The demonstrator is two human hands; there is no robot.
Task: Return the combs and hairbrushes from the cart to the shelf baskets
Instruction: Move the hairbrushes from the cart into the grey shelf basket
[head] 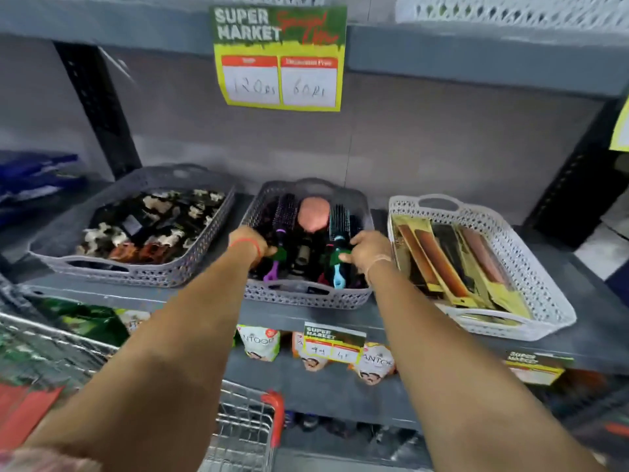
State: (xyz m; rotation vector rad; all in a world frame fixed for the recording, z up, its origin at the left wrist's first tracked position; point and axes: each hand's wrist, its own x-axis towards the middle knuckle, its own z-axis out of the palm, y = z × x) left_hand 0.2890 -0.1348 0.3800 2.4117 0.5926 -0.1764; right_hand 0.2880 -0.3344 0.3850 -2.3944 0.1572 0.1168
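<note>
A grey middle basket (pixel 306 296) on the shelf holds several hairbrushes lying with handles toward me. My left hand (pixel 250 245) reaches in at its left side, thumb and fingers closed on a purple round hairbrush (pixel 284 212). My right hand (pixel 369 250) reaches in at the right side, thumb pressed on a blue round hairbrush (pixel 339 219). A pink brush (pixel 313 214) lies between the two. To the right, a white basket (pixel 544 267) holds packaged combs (pixel 452 264). The wire cart (pixel 245 427) with a red handle stands below my arms.
A grey basket (pixel 136 270) of hair claw clips sits to the left on the same shelf. A price sign (pixel 279 59) hangs from the shelf above. Packets stand on the lower shelf (pixel 258 342). A black upright (pixel 98 107) stands behind the left basket.
</note>
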